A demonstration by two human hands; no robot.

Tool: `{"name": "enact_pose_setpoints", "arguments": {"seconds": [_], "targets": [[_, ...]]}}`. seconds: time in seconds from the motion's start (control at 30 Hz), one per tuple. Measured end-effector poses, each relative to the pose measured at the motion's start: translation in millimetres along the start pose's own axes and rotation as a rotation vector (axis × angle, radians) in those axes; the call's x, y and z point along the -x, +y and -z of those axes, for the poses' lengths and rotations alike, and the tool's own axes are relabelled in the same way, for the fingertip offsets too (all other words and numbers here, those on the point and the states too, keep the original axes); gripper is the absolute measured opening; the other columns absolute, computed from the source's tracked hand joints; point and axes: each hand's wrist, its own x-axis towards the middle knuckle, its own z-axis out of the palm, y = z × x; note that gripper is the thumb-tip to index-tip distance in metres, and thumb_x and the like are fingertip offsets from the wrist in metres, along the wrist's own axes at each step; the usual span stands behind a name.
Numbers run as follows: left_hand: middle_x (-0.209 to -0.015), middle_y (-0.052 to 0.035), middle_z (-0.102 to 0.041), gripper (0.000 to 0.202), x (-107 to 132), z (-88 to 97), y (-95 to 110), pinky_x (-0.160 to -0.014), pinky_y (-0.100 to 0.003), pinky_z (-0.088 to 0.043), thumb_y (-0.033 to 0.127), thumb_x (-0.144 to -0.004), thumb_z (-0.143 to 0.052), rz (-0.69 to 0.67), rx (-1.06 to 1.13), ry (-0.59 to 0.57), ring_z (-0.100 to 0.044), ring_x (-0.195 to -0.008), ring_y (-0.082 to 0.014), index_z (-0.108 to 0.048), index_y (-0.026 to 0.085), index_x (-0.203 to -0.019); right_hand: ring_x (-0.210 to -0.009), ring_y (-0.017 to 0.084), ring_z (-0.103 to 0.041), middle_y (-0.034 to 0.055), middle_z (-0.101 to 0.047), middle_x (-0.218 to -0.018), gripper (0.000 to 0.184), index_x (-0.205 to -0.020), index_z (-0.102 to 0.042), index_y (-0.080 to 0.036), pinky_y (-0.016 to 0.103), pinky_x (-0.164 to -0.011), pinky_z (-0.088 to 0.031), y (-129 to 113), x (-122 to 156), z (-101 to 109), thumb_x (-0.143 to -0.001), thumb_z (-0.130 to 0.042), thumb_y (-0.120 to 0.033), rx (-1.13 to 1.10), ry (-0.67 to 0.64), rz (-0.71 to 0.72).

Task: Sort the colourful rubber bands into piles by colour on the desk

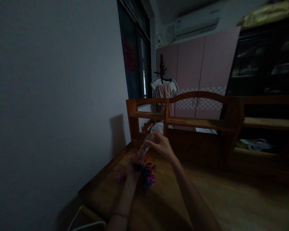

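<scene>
In the dim room my right hand is closed round the upper end of a clear plastic bottle or tube, which tilts down to the left. My left hand is closed at the tube's lower end, just above a heap of small colourful elastic bands on the wooden desk. A small pink object lies on the desk left of my left wrist. What my left fingers pinch is too dark to make out.
A wooden shelf unit stands along the back of the desk. A plain wall is on the left, a white cable hangs at the desk's near corner. Behind are a window, pink wardrobe and hanging clothes.
</scene>
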Motion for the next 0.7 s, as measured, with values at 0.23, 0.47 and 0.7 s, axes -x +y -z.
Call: {"name": "enact_pose_setpoints", "arguments": {"seconds": [0.23,0.47,0.7], "targets": [[-0.066,-0.0053,-0.064,0.028,5.8,-10.0,-9.1,-0.084,-0.039,-0.055,0.035,-0.090,-0.047,-0.017,-0.108,0.001,-0.068,-0.074,-0.0208,-0.065,0.015,-0.080,-0.079,0.023,-0.067,0.0035,-0.069,-0.088,0.043,-0.103,-0.056,-0.023,0.035,-0.067,-0.054,33.2,52.6,77.1,-0.068,-0.076,-0.040,0.048,0.091,-0.213],[-0.041,0.0075,-0.030,0.036,9.3,-23.9,-3.7,-0.048,-0.023,-0.042,0.045,-0.084,-0.054,-0.090,-0.283,-0.109,-0.035,-0.036,-0.0081,-0.053,0.017,-0.062,-0.087,0.021,-0.064,0.0045,-0.064,-0.097,0.060,-0.133,-0.047,-0.024,0.035,-0.078,-0.053,56.5,165.1,148.6,-0.075,-0.062,-0.025,0.353,-0.052,-0.168],[-0.040,0.0047,-0.038,0.041,20.4,-34.9,-23.0,-0.040,-0.022,-0.028,0.052,-0.073,-0.064,-0.196,-0.766,-0.088,-0.037,-0.035,-0.0098,-0.052,0.018,-0.054,-0.112,0.027,-0.059,0.0133,-0.059,-0.125,0.037,-0.120,-0.063,-0.022,0.040,-0.096,-0.048,71.1,240.1,164.7,-0.084,-0.052,-0.025,0.636,-0.066,-0.276]]}}
